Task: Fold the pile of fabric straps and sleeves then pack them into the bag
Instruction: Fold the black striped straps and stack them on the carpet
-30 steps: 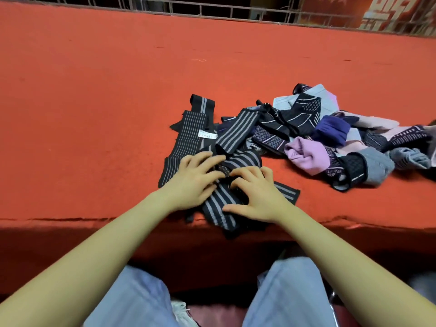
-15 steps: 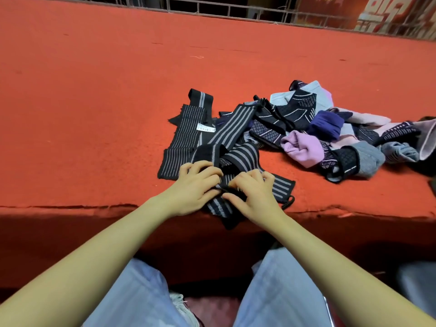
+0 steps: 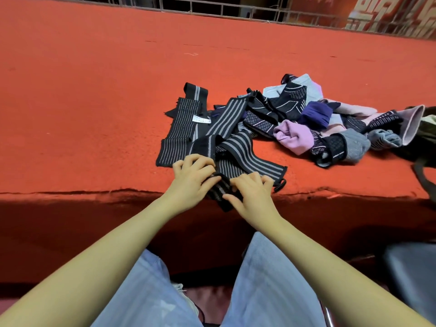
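Observation:
A black strap with grey stripes lies at the front edge of the red table, its near end hanging over the edge. My left hand pinches that strap's near end with curled fingers. My right hand sits beside it, fingers bent onto the same strap. Behind lie more black striped straps. To the right is a pile of sleeves in purple, pink, grey and black. A dark olive bag shows partly at the right edge.
A metal railing runs along the table's far side. My knees in light blue trousers are below the table edge. A dark chair seat stands at the lower right.
Both hands have drawn the striped strap's near end a little toward the table's front edge. The fingers have curled tighter onto it.

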Available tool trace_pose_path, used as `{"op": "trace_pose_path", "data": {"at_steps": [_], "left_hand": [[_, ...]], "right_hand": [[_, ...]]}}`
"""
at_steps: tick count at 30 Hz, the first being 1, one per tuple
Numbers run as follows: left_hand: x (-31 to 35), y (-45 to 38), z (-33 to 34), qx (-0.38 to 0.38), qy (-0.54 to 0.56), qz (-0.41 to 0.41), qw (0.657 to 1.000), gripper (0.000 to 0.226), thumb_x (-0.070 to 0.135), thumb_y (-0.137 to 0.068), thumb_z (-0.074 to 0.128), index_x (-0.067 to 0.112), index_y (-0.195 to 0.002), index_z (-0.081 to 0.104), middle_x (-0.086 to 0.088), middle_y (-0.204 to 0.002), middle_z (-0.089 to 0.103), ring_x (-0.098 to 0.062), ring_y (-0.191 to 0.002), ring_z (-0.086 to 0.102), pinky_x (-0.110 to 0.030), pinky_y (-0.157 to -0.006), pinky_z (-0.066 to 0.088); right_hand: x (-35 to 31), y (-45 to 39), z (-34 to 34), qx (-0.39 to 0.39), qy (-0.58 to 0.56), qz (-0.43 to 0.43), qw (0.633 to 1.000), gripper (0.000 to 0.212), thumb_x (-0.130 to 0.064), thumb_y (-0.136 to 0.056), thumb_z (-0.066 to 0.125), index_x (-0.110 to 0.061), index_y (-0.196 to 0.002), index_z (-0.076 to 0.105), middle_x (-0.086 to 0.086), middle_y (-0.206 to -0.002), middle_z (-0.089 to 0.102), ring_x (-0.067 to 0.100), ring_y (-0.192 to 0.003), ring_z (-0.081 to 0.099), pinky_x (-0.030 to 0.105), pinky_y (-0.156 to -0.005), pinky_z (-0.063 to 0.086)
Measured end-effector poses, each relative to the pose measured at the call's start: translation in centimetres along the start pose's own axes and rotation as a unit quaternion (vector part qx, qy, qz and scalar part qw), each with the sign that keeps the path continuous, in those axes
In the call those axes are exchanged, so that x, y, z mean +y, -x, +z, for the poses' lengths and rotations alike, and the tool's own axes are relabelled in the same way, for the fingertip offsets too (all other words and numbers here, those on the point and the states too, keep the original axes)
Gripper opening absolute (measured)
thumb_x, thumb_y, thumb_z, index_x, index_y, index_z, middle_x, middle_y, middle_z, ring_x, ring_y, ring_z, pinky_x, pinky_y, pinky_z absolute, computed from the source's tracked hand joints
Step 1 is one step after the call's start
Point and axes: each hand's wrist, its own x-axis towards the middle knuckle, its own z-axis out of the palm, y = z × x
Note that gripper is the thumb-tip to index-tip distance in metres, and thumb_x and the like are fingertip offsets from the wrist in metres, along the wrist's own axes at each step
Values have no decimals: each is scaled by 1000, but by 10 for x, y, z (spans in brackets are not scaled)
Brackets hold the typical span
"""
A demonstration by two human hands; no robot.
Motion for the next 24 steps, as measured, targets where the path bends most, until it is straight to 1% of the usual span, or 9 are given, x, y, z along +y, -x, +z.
{"op": "trace_pose_path", "data": {"at_steps": [2,4,7,9,12,15,17,20,24], "left_hand": [[4,0,3,8,-6,-45,999,37,47,-88,40,20,-83,65,12,-108,60,-11,-110,36,-27,-78,12],[10,-2,5,7,-17,-54,998,32,42,-86,41,23,-89,67,10,-109,61,-13,-109,36,-26,-77,10],[10,-2,5,-25,-32,33,999,32,30,-86,40,31,-110,62,9,-117,59,-15,-111,38,-27,-77,13],[6,1,1,-56,-50,88,993,35,35,-87,41,31,-117,58,8,-123,56,-18,-114,39,-33,-83,20],[3,1,-2,-81,-108,127,983,39,51,-85,43,23,-106,61,2,-119,58,-23,-114,41,-39,-87,25],[5,1,1,-71,-110,131,983,32,48,-85,45,20,-87,61,2,-114,61,-23,-113,43,-39,-83,24],[6,6,5,-54,-68,108,990,27,45,-86,47,22,-86,61,5,-117,60,-21,-114,42,-37,-83,22],[8,14,7,-25,-32,91,995,19,42,-87,49,25,-89,57,5,-120,58,-20,-114,42,-34,-82,20],[9,16,5,-2,-45,122,991,12,40,-88,49,28,-93,49,6,-122,52,-21,-114,43,-35,-82,21]], "right_hand": [[-2,6,1,12,27,10,1000,31,-44,-81,48,-21,-88,66,-6,-85,59,15,-85,40,31,-72,18],[-5,11,2,24,23,34,999,28,-42,-82,49,-22,-90,68,-7,-90,60,14,-88,42,32,-75,20],[-5,18,2,6,16,47,999,29,-42,-84,50,-22,-98,66,-10,-101,64,11,-98,54,33,-83,22],[1,21,2,-32,38,36,998,37,-46,-84,48,-22,-107,64,-10,-114,65,11,-109,58,36,-89,23],[13,21,-1,-82,60,43,994,48,-54,-85,45,-24,-118,64,-8,-127,61,15,-120,55,37,-95,21],[18,22,-2,-92,47,35,994,52,-55,-84,45,-26,-123,61,-6,-131,59,20,-121,54,37,-95,20],[17,26,-2,-59,18,24,998,45,-49,-84,50,-27,-122,60,-2,-129,58,20,-119,52,34,-91,21],[12,29,-1,12,-10,29,999,29,-40,-83,56,-30,-109,63,3,-121,59,19,-110,48,33,-86,22],[2,22,4,27,-19,23,999,23,-39,-81,57,-29,-99,67,2,-117,62,17,-107,46,31,-83,19]]}}
